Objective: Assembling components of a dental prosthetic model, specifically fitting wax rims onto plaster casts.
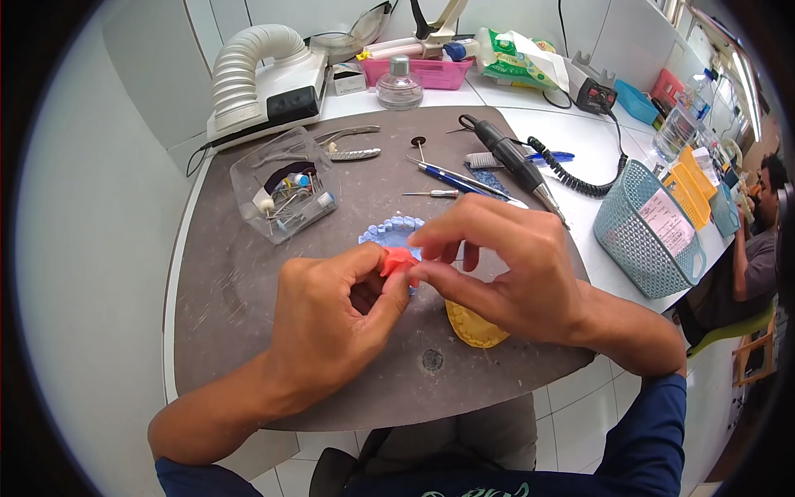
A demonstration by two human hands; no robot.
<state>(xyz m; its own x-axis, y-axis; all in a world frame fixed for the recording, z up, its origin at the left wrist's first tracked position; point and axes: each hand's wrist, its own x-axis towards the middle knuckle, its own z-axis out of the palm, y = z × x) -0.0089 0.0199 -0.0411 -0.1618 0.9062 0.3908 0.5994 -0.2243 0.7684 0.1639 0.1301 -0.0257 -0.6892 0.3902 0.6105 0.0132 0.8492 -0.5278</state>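
Pink moulded piece: up in your fingers, over the near part of the blue dental cast, hiding some of it. All places below run from that blue cast.

Your left hand, near-left of it, pinches the piece between thumb and index finger. Your right hand, to its right, brings thumb and index finger to the piece's right edge, the gap between them narrow; cannot tell whether they grip or only touch.

Yellow dental cast: near-right, partly covered by your right hand. Both casts sit on the brown work board.

Far-left: clear plastic box of burs and small bits, pliers just beyond it. Straight beyond: a dark disc on a mandrel. Far-right: black rotary handpiece, its tip angled toward you; farther right, a turquoise basket. Beyond the board: round glass bottle, white hose unit to the far left. A seated person shows well off right.
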